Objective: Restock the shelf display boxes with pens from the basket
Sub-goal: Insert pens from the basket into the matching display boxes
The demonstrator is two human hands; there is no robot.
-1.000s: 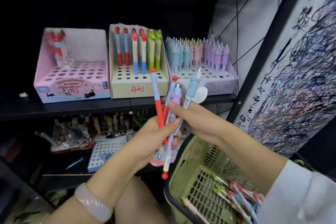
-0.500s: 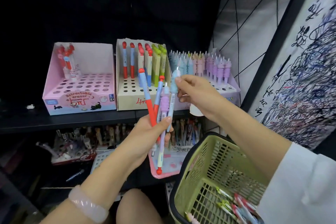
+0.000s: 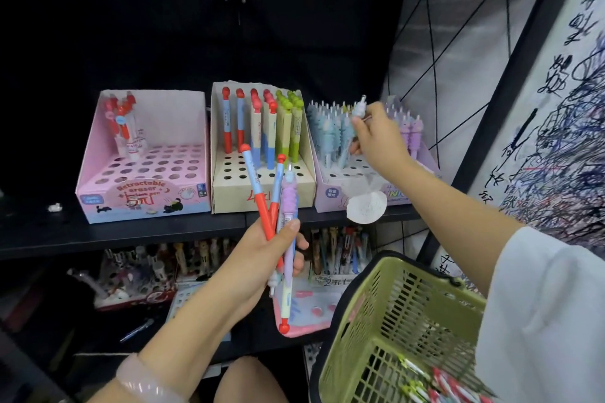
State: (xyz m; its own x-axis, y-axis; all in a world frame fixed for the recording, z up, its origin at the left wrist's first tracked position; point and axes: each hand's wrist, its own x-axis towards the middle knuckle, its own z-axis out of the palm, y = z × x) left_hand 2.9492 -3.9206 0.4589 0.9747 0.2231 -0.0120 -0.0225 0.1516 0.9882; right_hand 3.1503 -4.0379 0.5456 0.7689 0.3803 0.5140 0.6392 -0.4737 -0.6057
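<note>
Both hands (image 3: 379,137) grip pens (image 3: 271,206).

dark black shelving unit (image 3: 131,239) beside a scribble-covered white board (image 3: 563,147).

Both hands up, each w/ fingers curled round sth.

L hand (image 3: 262,247) near frame centre, forearm running in from 7 o'clock, wrist w/ a pale bangle (image 3: 144,383); thumb on top, fingers wrapped under, gripping a small bunch. R hand (image 3: 376,137) higher, toward 1 o'clock, arm stretched fwd from 4 o'clock in a white sleeve (image 3: 550,304); back of hand faces cam, fingertips pinching one item upright.
</note>
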